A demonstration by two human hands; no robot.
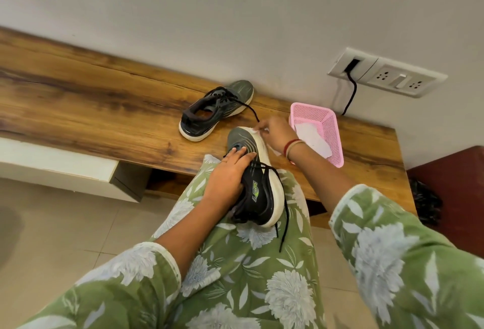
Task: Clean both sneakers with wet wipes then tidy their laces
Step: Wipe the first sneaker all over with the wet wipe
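A grey-black sneaker (258, 184) with a white sole lies on my lap, toe pointing away, its black laces hanging loose over my knee. My left hand (227, 175) holds it from above, fingers curled over the tongue and upper. My right hand (275, 133) pinches a white wet wipe (255, 132) against the sole's edge near the toe. The second sneaker (216, 110) stands on the wooden bench (91, 98), laces untied, one lace trailing toward my right hand.
A pink mesh basket (330, 129) holding white wipes (313, 140) sits on the bench to the right of my right hand. Behind it a wall socket panel (387, 72) has a black cable running down. A dark red surface (455, 179) lies far right. Tiled floor below.
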